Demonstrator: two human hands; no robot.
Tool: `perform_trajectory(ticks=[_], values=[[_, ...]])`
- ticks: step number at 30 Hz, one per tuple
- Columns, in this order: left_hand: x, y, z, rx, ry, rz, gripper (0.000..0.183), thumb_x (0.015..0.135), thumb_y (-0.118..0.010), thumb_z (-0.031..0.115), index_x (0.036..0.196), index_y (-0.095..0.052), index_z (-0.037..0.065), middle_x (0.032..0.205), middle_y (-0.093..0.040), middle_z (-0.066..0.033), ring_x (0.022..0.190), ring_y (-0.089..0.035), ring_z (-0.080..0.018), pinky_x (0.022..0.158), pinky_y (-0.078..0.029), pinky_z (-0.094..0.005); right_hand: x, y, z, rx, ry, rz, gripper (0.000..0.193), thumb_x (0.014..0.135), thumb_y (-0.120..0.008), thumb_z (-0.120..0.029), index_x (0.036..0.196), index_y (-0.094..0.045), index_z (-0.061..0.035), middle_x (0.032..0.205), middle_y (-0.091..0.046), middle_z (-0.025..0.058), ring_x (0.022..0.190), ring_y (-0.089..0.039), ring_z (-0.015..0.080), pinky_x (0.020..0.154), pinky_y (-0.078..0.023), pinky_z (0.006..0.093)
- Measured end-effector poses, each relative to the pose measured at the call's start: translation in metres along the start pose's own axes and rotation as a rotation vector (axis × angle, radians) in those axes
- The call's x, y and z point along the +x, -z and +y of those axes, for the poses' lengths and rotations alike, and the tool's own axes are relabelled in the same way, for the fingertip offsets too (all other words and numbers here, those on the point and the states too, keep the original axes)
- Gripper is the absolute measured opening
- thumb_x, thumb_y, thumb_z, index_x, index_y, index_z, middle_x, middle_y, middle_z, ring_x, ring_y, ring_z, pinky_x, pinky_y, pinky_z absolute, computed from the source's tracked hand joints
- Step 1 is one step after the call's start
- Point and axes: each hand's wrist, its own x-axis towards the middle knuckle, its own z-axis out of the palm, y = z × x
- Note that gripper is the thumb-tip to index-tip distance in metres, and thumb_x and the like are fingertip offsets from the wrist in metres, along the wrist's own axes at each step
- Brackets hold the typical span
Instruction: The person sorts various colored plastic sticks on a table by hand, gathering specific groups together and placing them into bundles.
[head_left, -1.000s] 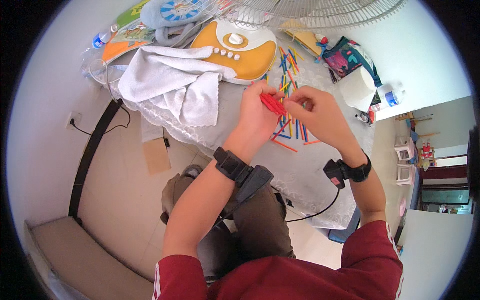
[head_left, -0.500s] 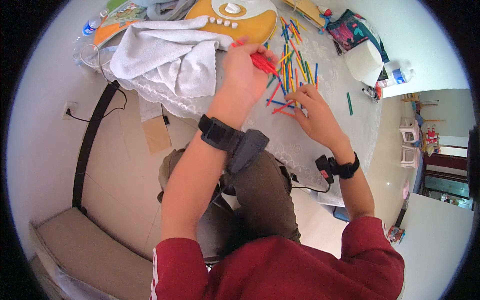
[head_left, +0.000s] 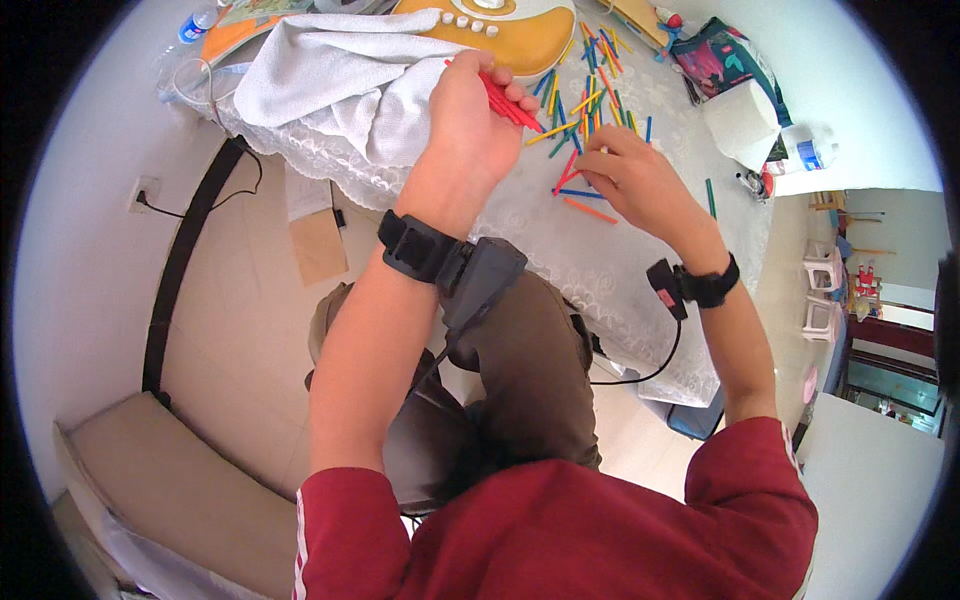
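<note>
Within curled left fingers [head_left: 514, 91], red sticks [head_left: 507, 106]

I see passage over the near tablecloth [head_left: 570, 245]; loose sticks [head_left: 586, 103] obstruct ahead, towel [head_left: 345, 85] left, white roll [head_left: 742, 120] right.

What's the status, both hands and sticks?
Left hand holds red sticks. Right hand at loose sticks, grip unclear. Loose sticks overlap; pale towel near left hand.

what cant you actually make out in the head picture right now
- Head view: how many red sticks the left grip holds; they overlap and it covers part.
- Head view: whether the right grip pinches anything; it blocks itself.
- Head view: the orange-and-white device's far end; top edge cuts it.
</note>
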Motion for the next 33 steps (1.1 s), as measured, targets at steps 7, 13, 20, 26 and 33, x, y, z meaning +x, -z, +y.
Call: perform_trajectory(ticks=[7,13,20,26,33], values=[[-0.006,-0.004,0.006,-0.006,-0.011,0.105,0.024,0.097,-0.044,0.031,0.096,-0.044,0.007,0.075,-0.043,-0.0033,0.063,-0.038,-0.0165,0.061,-0.036,-0.0342,0.025,-0.014,0.002,-0.228,0.243,-0.144,0.011,0.072,-0.068,-0.008,0.082,-0.065,-0.0058,0.099,-0.058,0.0072,0.095,-0.056,0.0255,0.080,-0.049,0.0353],[-0.006,0.001,-0.001,0.017,0.027,0.106,0.043,0.099,-0.031,0.047,0.099,-0.047,0.007,0.075,-0.044,-0.0039,0.064,-0.037,-0.0175,0.061,-0.036,-0.0355,0.024,-0.002,-0.004,-0.010,0.117,0.110,0.006,0.074,-0.066,-0.011,0.078,-0.065,-0.0074,0.094,-0.058,0.0079,0.098,-0.054,0.0259,0.082,-0.046,0.0362],[0.001,-0.012,-0.032,0.083,0.132,0.149,0.052,0.095,-0.035,0.056,0.100,-0.049,0.006,0.081,-0.050,-0.0067,0.073,-0.049,-0.0211,0.070,-0.045,-0.0420,0.053,0.010,-0.036,0.237,-0.265,0.401,0.016,0.075,-0.067,-0.017,0.081,-0.064,-0.0024,0.088,-0.060,0.0144,0.093,-0.057,0.0311,0.085,-0.044,0.0391],[0.012,0.005,-0.021,0.177,0.092,0.169,0.049,0.097,-0.033,0.054,0.095,-0.048,0.007,0.077,-0.049,-0.0043,0.071,-0.049,-0.0200,0.069,-0.043,-0.0400,0.051,-0.003,-0.032,0.362,-0.339,0.594,0.030,0.083,-0.068,-0.022,0.098,-0.060,0.0017,0.098,-0.059,0.0161,0.098,-0.057,0.0288,0.084,-0.046,0.0370],[0.012,-0.009,-0.032,-0.157,0.150,0.129,0.044,0.099,-0.032,0.047,0.084,-0.048,0.009,0.070,-0.041,-0.0019,0.065,-0.040,-0.0174,0.059,-0.036,-0.0333,0.059,-0.050,-0.056,1.320,-0.626,0.863,0.021,0.095,-0.056,-0.018,0.105,-0.054,0.0006,0.097,-0.057,0.0074,0.088,-0.054,0.0135,0.082,-0.044,0.0270]])
